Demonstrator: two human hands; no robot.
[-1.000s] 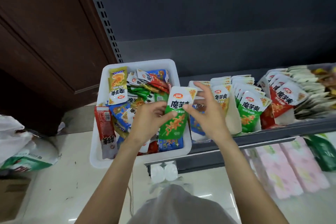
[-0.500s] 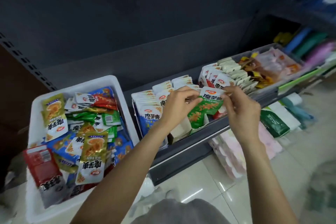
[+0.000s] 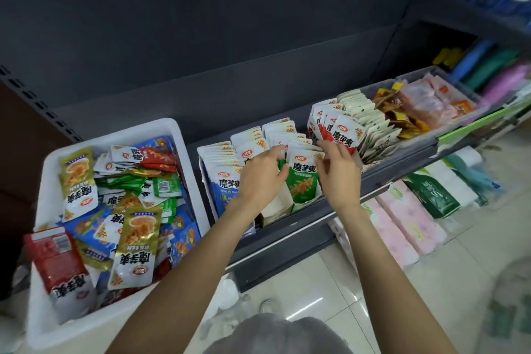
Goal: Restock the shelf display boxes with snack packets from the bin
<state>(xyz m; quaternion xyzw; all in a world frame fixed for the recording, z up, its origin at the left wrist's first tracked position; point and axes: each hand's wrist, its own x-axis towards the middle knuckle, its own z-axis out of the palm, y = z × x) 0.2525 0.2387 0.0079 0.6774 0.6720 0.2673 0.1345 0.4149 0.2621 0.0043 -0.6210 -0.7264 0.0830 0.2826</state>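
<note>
Bin [image 3: 51, 169], shelf's left end: white plastic, heaped with glossy foil packets. Left hand [image 3: 263, 178] and right hand [image 3: 339, 172] pinch the green packet [image 3: 303, 181] by its side edges, half seated in the open card box [image 3: 275, 210] at the shelf's front edge. Packet is best kept upright, pushed down evenly, label forward.

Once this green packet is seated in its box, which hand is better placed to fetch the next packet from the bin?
Probably the left hand. The white bin sits on its side of the shelf boxes. The right hand is on the green packet's far side from the bin and would have to cross the left arm.
</note>
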